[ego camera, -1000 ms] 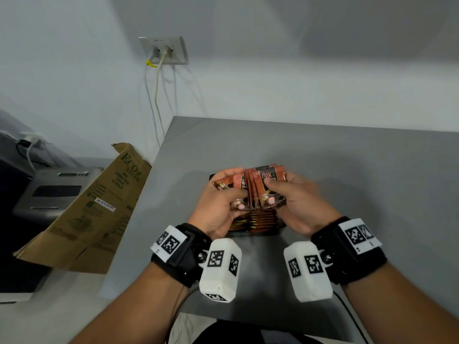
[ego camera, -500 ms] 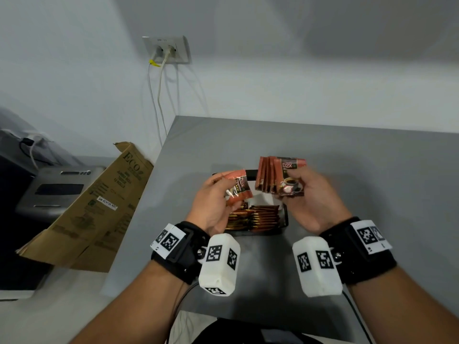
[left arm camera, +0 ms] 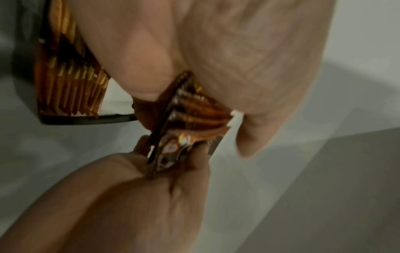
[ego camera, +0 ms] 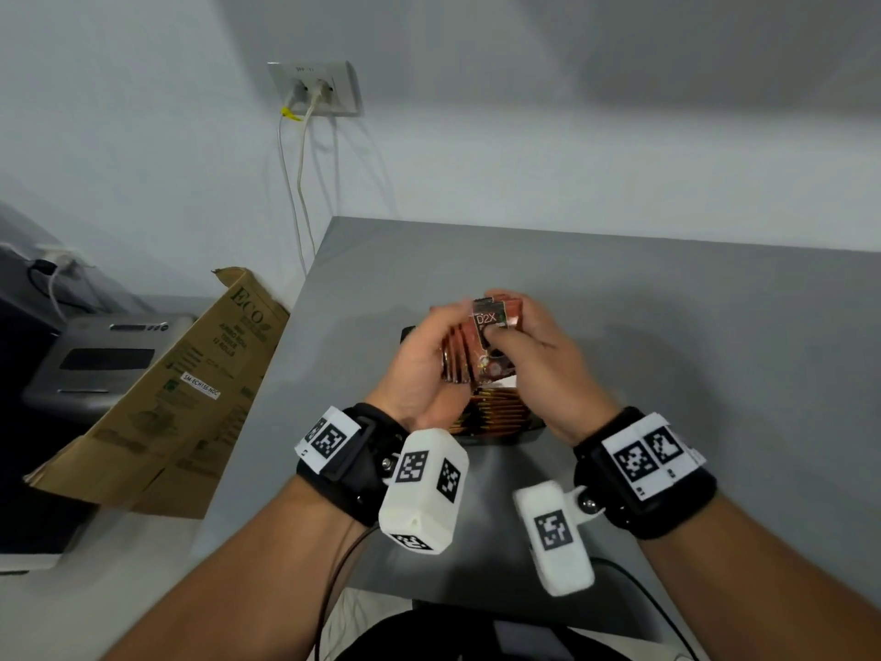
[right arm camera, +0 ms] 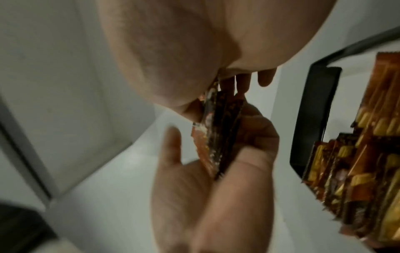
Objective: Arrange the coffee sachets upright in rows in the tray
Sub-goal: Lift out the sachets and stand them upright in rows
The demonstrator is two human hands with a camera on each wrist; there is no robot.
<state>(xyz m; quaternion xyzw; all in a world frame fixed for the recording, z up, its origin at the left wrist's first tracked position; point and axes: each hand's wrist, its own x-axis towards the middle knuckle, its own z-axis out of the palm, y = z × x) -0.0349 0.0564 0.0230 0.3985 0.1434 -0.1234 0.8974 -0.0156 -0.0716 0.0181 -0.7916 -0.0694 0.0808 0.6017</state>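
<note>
Both hands are meeting above the near part of a matte grey table [ego camera: 667, 326], pinching one small stack of coffee sachets [ego camera: 481, 345] between them. The left hand [ego camera: 419, 374] is curling round the stack from the left, thumb on the near face and fingers behind. The right hand [ego camera: 543, 360] is closing on it from the right, its thumb pressing the front sachet, whose glossy face is showing a dark panel with the letters "D2X" and a coffee cup picture. In the left wrist view the stack [left arm camera: 190, 116] is appearing edge-on as thin, flat foil packets with crimped, serrated ends, fanned slightly apart, gripped between the left hand [left arm camera: 140, 196] below and the right hand [left arm camera: 238, 51] above. The right wrist view is showing the same bundle [right arm camera: 218, 137] squeezed between the two palms.

Directly under the hands a shallow black tray [ego camera: 524, 434] with a thin rim is sitting on the table, mostly hidden. Inside it, standing sachets [ego camera: 496, 412] are lining up in a tight row, their orange and gold edges facing up; the right wrist view is showing these rows [right arm camera: 357, 171] stepped against the tray's black wall [right arm camera: 311, 119].

To the left of the table a flattened brown cardboard box [ego camera: 167, 398] is leaning against its edge, beside a grey printer [ego camera: 95, 360]. On the far wall a white socket plate [ego camera: 314, 88] is holding two plugs with pale cables hanging down. Black wrist straps with square-patterned markers and white blocky housings are sitting on both forearms.
</note>
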